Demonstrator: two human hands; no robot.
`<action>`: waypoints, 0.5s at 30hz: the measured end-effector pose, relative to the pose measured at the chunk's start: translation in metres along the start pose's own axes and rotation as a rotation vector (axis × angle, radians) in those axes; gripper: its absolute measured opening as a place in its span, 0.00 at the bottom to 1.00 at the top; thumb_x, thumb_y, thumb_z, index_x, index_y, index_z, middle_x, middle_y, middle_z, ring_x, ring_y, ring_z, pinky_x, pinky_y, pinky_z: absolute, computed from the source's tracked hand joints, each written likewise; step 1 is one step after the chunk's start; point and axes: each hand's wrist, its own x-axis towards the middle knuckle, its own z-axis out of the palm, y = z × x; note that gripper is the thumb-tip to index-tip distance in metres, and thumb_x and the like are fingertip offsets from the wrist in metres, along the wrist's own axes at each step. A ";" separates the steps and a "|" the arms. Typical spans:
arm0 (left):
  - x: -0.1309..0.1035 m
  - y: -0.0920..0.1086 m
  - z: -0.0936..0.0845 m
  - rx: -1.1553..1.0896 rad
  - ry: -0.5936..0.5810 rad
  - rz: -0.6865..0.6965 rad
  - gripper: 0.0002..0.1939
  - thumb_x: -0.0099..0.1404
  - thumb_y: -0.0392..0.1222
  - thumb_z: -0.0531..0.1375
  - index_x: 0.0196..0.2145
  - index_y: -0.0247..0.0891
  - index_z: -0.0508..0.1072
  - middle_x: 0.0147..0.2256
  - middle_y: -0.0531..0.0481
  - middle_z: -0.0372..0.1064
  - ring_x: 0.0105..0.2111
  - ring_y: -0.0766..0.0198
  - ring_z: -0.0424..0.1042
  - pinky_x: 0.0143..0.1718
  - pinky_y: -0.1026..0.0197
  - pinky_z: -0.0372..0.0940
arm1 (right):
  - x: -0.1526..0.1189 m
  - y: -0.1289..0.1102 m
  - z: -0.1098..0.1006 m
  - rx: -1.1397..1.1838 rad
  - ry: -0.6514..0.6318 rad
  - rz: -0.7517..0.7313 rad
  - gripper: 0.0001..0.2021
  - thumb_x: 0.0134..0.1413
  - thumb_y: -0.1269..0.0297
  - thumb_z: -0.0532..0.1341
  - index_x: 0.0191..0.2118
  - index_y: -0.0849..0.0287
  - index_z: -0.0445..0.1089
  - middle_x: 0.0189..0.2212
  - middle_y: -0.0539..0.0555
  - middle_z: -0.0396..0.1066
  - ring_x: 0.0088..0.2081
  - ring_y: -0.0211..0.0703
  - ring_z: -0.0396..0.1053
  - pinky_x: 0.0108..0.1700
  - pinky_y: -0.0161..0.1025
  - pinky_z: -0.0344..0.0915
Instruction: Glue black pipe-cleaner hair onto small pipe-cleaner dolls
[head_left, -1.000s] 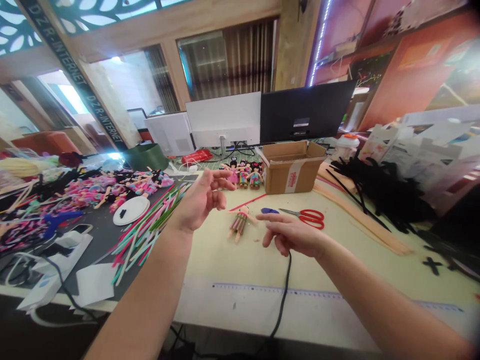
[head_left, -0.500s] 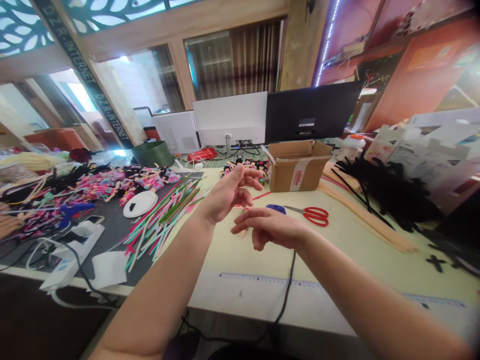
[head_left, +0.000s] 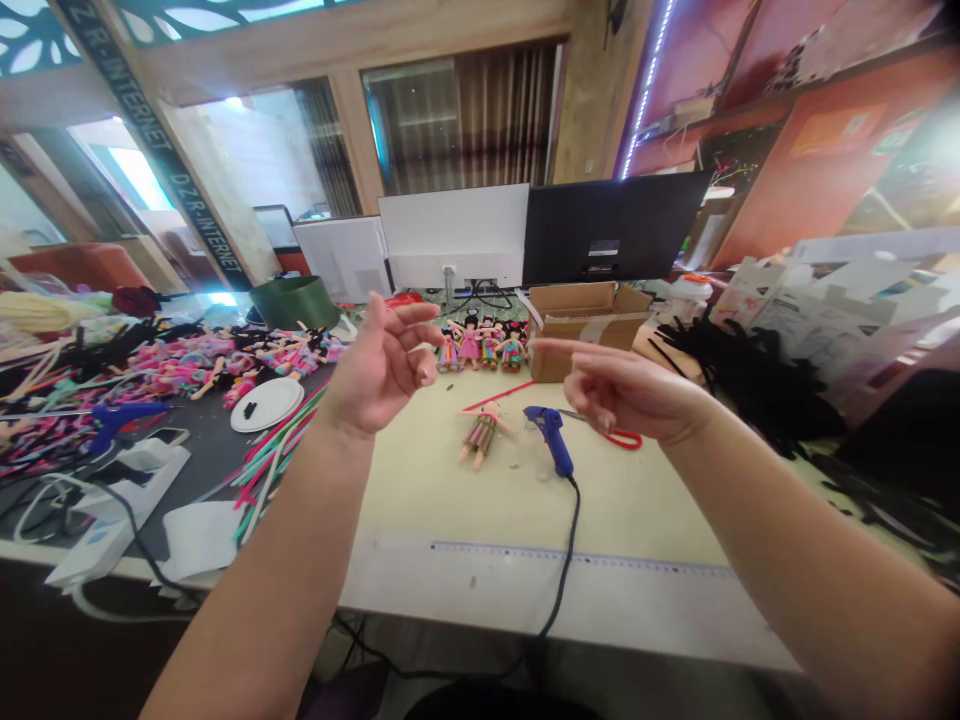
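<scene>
My left hand [head_left: 386,365] is raised above the table, fingers apart and curved, holding nothing. To the right, my right hand [head_left: 626,385] hovers over the red-handled scissors [head_left: 624,440], its index finger stretched out and nothing in it. Between the two hands a small doll [head_left: 481,434] in a striped outfit lies on the pale mat, without visible hair. Beside it is a blue glue gun [head_left: 553,440] with its cord running toward the table's front edge. A thin red stick [head_left: 499,397] lies behind the doll. Several finished-looking dolls [head_left: 487,342] stand in a row farther back.
An open cardboard box [head_left: 581,335] stands behind my right hand. Black fuzzy stems [head_left: 750,385] are heaped at the right. Colored stems [head_left: 270,460], a white plate [head_left: 268,404] and a power strip [head_left: 124,515] lie left. A ruler [head_left: 540,553] lies in front.
My hands have moved apart, the left one leftward and the right one rightward and up. The small doll, the glue gun and the row of dolls now show between them.
</scene>
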 end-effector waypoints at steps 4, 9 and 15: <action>-0.006 -0.039 0.022 -0.089 -0.097 -0.155 0.29 0.70 0.58 0.42 0.42 0.33 0.74 0.30 0.46 0.75 0.21 0.67 0.72 0.24 0.64 0.67 | -0.018 -0.034 -0.002 -0.050 0.118 -0.179 0.17 0.56 0.64 0.60 0.52 0.57 0.70 0.25 0.49 0.72 0.17 0.29 0.63 0.18 0.27 0.63; -0.010 -0.095 0.071 -0.322 -0.289 -0.380 0.35 0.69 0.61 0.39 0.49 0.32 0.72 0.45 0.36 0.73 0.43 0.53 0.75 0.40 0.55 0.69 | -0.067 -0.027 -0.016 -0.204 0.425 -0.212 0.12 0.48 0.63 0.65 0.40 0.59 0.74 0.27 0.50 0.71 0.20 0.32 0.65 0.20 0.30 0.63; -0.012 -0.143 0.115 -0.468 -0.345 -0.478 0.32 0.69 0.61 0.42 0.51 0.34 0.71 0.52 0.35 0.70 0.52 0.48 0.69 0.46 0.49 0.67 | -0.116 0.022 -0.028 -0.517 0.700 -0.193 0.10 0.52 0.63 0.58 0.38 0.61 0.71 0.21 0.47 0.65 0.20 0.33 0.61 0.24 0.33 0.61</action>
